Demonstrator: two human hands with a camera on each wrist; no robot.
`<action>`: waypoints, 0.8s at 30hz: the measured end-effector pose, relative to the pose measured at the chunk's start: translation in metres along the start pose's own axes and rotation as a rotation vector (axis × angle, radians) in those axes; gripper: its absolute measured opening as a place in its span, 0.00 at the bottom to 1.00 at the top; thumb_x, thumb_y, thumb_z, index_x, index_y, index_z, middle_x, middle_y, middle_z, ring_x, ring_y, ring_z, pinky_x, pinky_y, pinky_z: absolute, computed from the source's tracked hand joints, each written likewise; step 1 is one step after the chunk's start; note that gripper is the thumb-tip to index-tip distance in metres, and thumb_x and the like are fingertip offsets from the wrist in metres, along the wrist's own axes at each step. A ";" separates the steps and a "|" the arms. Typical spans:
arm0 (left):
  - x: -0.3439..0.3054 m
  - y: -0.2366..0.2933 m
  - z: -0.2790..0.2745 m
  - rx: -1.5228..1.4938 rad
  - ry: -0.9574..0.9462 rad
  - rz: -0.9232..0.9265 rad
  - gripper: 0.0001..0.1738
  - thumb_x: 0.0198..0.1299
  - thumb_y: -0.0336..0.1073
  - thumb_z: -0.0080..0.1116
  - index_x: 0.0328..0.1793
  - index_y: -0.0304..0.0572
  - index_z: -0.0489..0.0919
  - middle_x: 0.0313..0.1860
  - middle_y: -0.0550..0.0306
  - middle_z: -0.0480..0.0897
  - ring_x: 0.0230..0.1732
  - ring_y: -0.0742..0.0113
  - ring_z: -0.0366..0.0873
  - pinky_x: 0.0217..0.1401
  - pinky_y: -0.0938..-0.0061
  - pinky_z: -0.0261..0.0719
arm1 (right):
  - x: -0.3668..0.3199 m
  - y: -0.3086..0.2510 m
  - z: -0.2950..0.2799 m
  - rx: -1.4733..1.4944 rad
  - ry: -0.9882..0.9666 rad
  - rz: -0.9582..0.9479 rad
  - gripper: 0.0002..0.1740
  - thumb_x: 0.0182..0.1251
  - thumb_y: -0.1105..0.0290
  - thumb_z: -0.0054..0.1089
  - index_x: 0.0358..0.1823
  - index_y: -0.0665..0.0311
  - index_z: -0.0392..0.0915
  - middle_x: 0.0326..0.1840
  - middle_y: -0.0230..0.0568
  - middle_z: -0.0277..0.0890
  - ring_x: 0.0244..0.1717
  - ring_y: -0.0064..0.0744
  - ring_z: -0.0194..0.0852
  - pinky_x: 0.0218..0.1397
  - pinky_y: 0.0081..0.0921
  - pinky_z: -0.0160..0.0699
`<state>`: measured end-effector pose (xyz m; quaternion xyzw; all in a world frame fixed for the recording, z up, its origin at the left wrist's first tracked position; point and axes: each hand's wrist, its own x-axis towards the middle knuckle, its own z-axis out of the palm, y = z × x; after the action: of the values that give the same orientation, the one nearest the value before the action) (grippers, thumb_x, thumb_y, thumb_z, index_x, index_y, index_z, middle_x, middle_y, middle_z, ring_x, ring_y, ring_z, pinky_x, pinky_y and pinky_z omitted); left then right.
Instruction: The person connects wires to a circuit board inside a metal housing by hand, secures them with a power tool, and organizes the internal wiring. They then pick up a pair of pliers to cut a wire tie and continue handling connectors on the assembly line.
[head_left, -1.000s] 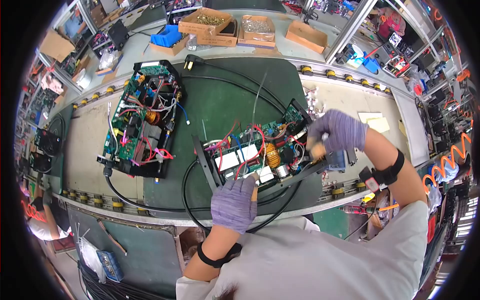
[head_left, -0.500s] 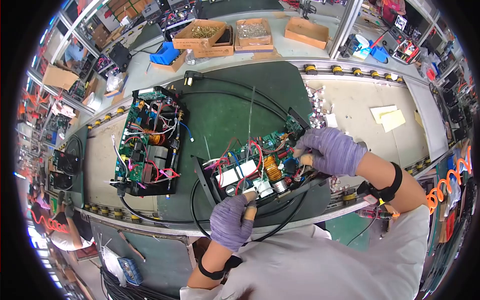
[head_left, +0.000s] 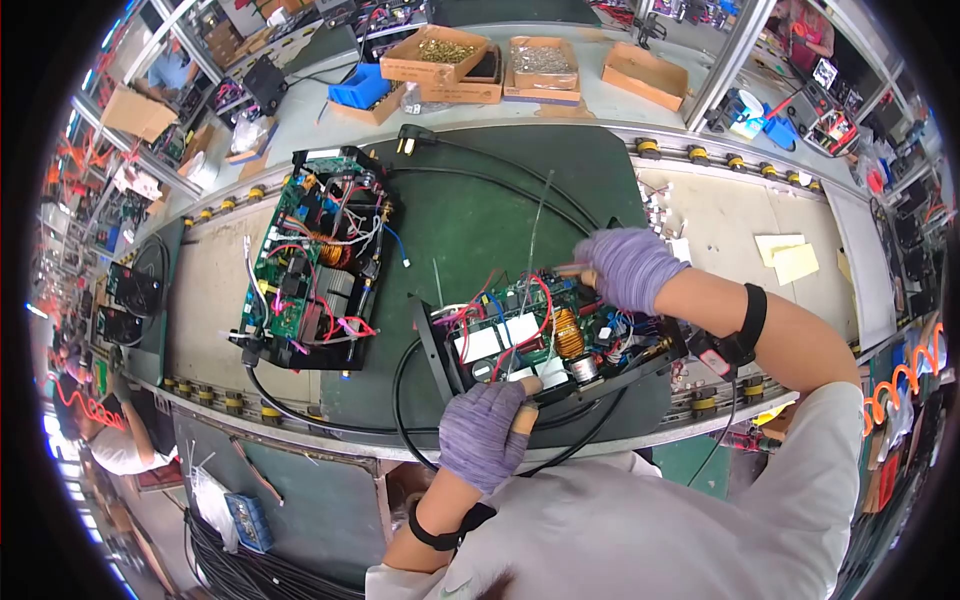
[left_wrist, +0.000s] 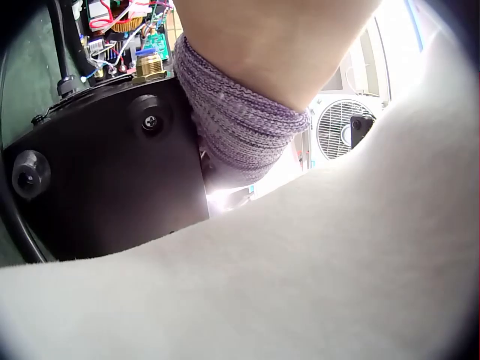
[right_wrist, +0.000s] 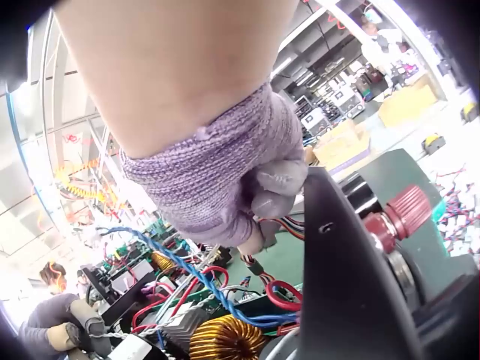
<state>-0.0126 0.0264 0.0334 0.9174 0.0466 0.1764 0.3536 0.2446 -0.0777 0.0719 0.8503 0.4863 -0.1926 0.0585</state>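
An open electronic unit (head_left: 500,337) with circuit boards, a copper-wound coil (head_left: 569,332) and loose wires lies in a black metal chassis before me. My gloved left hand (head_left: 484,430) grips its near wall, index finger over the edge and thumb outside. In the left wrist view a black panel (left_wrist: 112,172) hides those fingers. My gloved right hand (head_left: 632,270) is over the far right part of the unit. In the right wrist view its fingers are curled and pinch a bundle of coloured wires (right_wrist: 285,226) beside the black end panel (right_wrist: 349,277), which carries a red terminal knob (right_wrist: 409,210).
A second open unit (head_left: 315,265) stands to the left on the green mat (head_left: 480,220). Black power cables (head_left: 480,180) loop around both. Boxes of small metal parts (head_left: 440,60) line the back shelf. Yellow paper (head_left: 796,262) and scattered white connectors lie to the right.
My right hand has moved from the unit's right end toward its far side, leaving the right-hand wires in view. The left hand stays at the near wall.
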 end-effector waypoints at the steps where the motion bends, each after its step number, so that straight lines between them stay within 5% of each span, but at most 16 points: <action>1: 0.000 -0.001 0.001 0.001 0.006 0.013 0.13 0.54 0.33 0.62 0.47 0.45 0.82 0.30 0.51 0.81 0.30 0.50 0.77 0.34 0.60 0.76 | 0.001 0.005 0.004 0.036 0.110 0.029 0.14 0.59 0.64 0.65 0.45 0.59 0.81 0.39 0.46 0.81 0.43 0.48 0.81 0.46 0.42 0.80; 5: -0.003 -0.004 0.002 0.013 -0.005 0.015 0.13 0.55 0.34 0.62 0.47 0.44 0.82 0.31 0.52 0.81 0.31 0.50 0.78 0.35 0.60 0.76 | -0.004 0.012 0.014 0.102 0.386 -0.055 0.10 0.60 0.67 0.65 0.41 0.61 0.81 0.38 0.45 0.81 0.43 0.47 0.81 0.48 0.39 0.80; 8: -0.003 -0.003 0.001 -0.001 -0.004 0.013 0.14 0.54 0.35 0.62 0.48 0.45 0.82 0.32 0.52 0.81 0.32 0.50 0.78 0.36 0.60 0.77 | -0.014 0.024 -0.005 0.301 0.333 -0.164 0.11 0.61 0.69 0.64 0.45 0.62 0.81 0.42 0.44 0.82 0.44 0.42 0.82 0.50 0.34 0.80; 12: -0.003 -0.004 0.003 0.010 -0.003 -0.001 0.14 0.54 0.35 0.62 0.47 0.46 0.83 0.32 0.52 0.82 0.32 0.50 0.78 0.37 0.61 0.77 | -0.043 0.038 -0.022 0.543 0.081 -0.312 0.16 0.62 0.71 0.62 0.53 0.59 0.82 0.46 0.45 0.84 0.40 0.35 0.83 0.47 0.30 0.80; 16: -0.001 -0.002 0.002 0.007 -0.010 -0.003 0.14 0.53 0.34 0.63 0.47 0.46 0.83 0.32 0.52 0.82 0.33 0.50 0.78 0.37 0.61 0.77 | -0.068 0.017 -0.025 0.530 -0.277 -0.250 0.16 0.63 0.69 0.63 0.52 0.61 0.81 0.44 0.46 0.84 0.43 0.39 0.83 0.48 0.33 0.81; 19: 0.000 0.000 0.002 0.009 0.006 -0.028 0.15 0.53 0.33 0.63 0.48 0.45 0.83 0.38 0.51 0.82 0.36 0.51 0.80 0.39 0.62 0.79 | -0.067 0.023 0.008 0.540 -0.105 -0.384 0.15 0.64 0.68 0.64 0.51 0.63 0.81 0.44 0.48 0.83 0.45 0.45 0.82 0.50 0.35 0.80; 24: 0.017 0.016 0.003 -0.001 0.104 -0.054 0.20 0.53 0.34 0.66 0.54 0.49 0.80 0.52 0.51 0.80 0.46 0.51 0.80 0.44 0.63 0.81 | -0.071 0.007 0.006 0.618 -0.018 -0.247 0.15 0.68 0.63 0.60 0.50 0.64 0.80 0.45 0.52 0.82 0.49 0.51 0.81 0.54 0.37 0.79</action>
<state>0.0034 0.0165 0.0468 0.9052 0.0896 0.2144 0.3558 0.2172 -0.1400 0.0927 0.7606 0.5038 -0.3442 -0.2218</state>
